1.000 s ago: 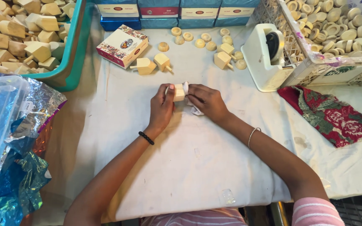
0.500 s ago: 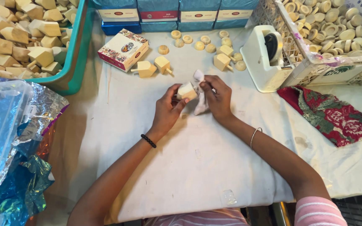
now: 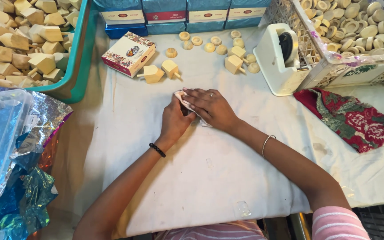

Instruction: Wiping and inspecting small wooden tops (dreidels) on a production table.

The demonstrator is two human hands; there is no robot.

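Note:
My left hand (image 3: 174, 119) and my right hand (image 3: 213, 106) meet on the white table cover (image 3: 210, 178), both closed around a small white wrapper (image 3: 181, 97). The right hand lies over it with fingers stretched to the left; the left hand cups it from the near side. Whatever is inside the wrapper is hidden by my hands. Just beyond them lie two loose wooden spinning tops (image 3: 152, 74) (image 3: 171, 68), and a third wooden spinning top (image 3: 234, 64) is further right.
A patterned small box (image 3: 128, 54), round wooden discs (image 3: 209, 46) and blue boxes (image 3: 178, 13) sit at the back. A white tape dispenser (image 3: 280, 60) and a white basket (image 3: 351, 71) of discs stand right, a teal bin (image 3: 77, 66) of tops left. A red floral cloth (image 3: 353, 119) and blue foil (image 3: 18, 195) flank me.
The wooden piece I held up in the wrapper half a second ago is now out of sight. My hands have dropped to the table and closed over the wrapper.

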